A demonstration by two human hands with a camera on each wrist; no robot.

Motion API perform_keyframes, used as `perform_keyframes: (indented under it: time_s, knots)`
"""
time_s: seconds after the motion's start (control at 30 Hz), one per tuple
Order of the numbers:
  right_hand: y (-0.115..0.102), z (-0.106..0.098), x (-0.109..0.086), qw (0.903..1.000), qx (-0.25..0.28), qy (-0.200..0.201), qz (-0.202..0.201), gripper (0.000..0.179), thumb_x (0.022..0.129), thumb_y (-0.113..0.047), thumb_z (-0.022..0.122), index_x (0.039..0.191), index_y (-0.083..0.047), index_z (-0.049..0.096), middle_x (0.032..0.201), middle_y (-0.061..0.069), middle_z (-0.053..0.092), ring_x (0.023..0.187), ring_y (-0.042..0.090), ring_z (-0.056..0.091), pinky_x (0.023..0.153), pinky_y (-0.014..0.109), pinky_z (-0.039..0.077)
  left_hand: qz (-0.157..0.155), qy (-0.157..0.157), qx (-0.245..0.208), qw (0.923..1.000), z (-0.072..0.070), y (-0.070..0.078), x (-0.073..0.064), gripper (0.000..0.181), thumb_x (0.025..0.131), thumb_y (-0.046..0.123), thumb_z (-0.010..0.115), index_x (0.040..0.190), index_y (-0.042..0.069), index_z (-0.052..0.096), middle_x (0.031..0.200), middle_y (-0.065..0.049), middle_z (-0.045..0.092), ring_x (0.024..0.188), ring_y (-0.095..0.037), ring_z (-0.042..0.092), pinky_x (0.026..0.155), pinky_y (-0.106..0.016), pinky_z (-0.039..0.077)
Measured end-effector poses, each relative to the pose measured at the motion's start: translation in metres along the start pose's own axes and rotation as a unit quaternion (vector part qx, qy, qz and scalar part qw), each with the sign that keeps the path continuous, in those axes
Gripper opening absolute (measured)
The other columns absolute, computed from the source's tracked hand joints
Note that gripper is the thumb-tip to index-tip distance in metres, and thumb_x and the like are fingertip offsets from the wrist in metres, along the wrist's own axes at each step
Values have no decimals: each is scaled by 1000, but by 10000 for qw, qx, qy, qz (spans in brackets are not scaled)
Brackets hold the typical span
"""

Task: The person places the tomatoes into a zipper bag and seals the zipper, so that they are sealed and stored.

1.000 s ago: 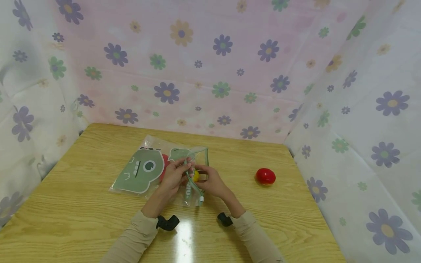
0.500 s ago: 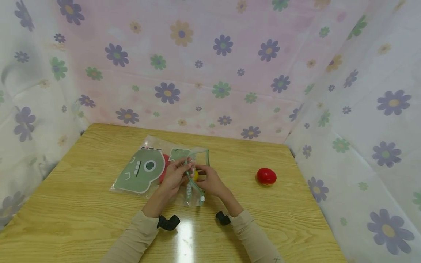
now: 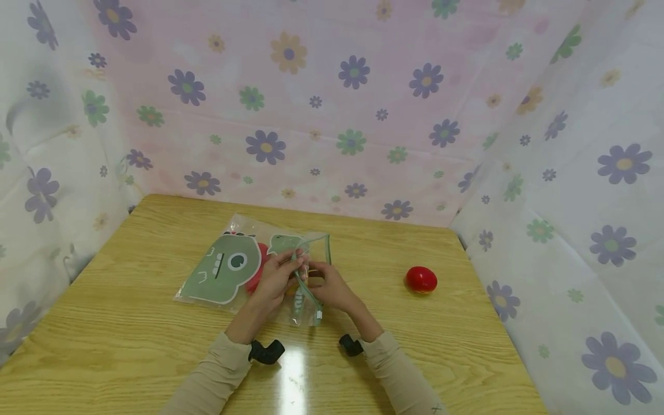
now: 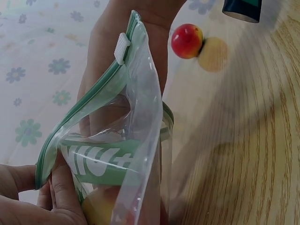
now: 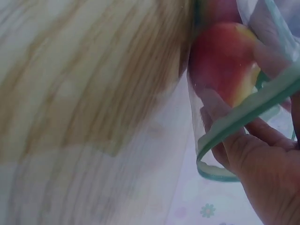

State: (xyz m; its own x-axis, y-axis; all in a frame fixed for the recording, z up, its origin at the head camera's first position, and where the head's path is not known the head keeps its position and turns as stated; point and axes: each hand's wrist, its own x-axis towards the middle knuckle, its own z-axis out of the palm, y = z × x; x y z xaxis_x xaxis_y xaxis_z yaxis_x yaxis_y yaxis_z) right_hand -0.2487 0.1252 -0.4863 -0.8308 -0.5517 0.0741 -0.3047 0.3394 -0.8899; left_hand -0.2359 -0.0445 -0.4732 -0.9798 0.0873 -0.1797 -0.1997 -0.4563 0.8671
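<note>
A clear zip bag (image 3: 216,271) with a green dinosaur print lies on the table, its green-edged mouth spread toward the right. My left hand (image 3: 271,280) pinches the rim of the mouth, plain in the left wrist view. My right hand (image 3: 332,286) reaches through the opening. Inside, a red-and-yellow fruit (image 5: 222,58), apple-like, sits between fingertips in the right wrist view; plastic and blur partly veil it. Yellow of the fruit (image 4: 101,206) also shows low in the left wrist view. A red shape (image 3: 256,281) shows in the bag beside the left hand.
Another red fruit (image 3: 421,279) with some yellow rests on the wooden table (image 3: 384,317), right of the hands. Black wrist mounts (image 3: 267,351) sit at both cuffs. Flower-printed cloth (image 3: 332,115) stands around the back and sides. A white slider (image 4: 122,48) is on the zip.
Yellow between the right hand's fingers has dropped out of sight in the head view, with orange showing lower and further left in the bag. Both hands stay nearly in place.
</note>
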Motion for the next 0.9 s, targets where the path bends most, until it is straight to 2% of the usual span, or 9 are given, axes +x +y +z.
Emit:
perform_keyframes:
  time_s: [0.17, 0.23, 0.47, 0.63, 0.9]
  knots:
    - [0, -7, -5, 9998, -111, -66, -119, 54, 97, -2, 66, 147, 2, 49, 148, 21, 52, 129, 42, 56, 101, 47, 55, -14, -3, -18, 10000, 0, 0, -1, 34, 103, 1, 56, 136, -7, 54, 98, 0, 73, 73, -6, 64, 63, -18, 57]
    - [0, -11, -8, 9998, -167, -55, -28, 53, 96, -5, 68, 147, 0, 50, 148, 18, 53, 129, 40, 57, 100, 44, 56, -14, -25, -25, 10000, 0, 0, -1, 33, 103, 1, 56, 135, -7, 55, 97, 0, 72, 73, -6, 64, 64, -18, 58]
    - [0, -33, -19, 9996, -179, 189, -147, 37, 99, -5, 65, 134, 6, 60, 135, 24, 61, 119, 39, 63, 95, 43, 58, -2, -71, 12, 10000, -1, -1, 0, 34, 103, 1, 56, 136, -9, 53, 99, 0, 73, 72, -6, 64, 65, -19, 59]
    - [-1, -52, -27, 9983, -87, 551, -193, 32, 100, -7, 65, 129, 7, 63, 129, 28, 64, 114, 38, 65, 96, 41, 58, -47, -20, -32, 10000, -2, -2, 0, 33, 102, 1, 58, 134, -6, 55, 96, 0, 73, 71, -7, 65, 64, -19, 59]
    - [-1, -80, -43, 9914, -25, 1290, -204, 26, 100, -10, 65, 125, -2, 68, 123, 26, 67, 112, 34, 67, 93, 27, 58, 23, -32, 7, 10000, -2, -3, 0, 30, 102, -1, 58, 131, -8, 55, 90, 4, 72, 72, -6, 64, 64, -18, 59]
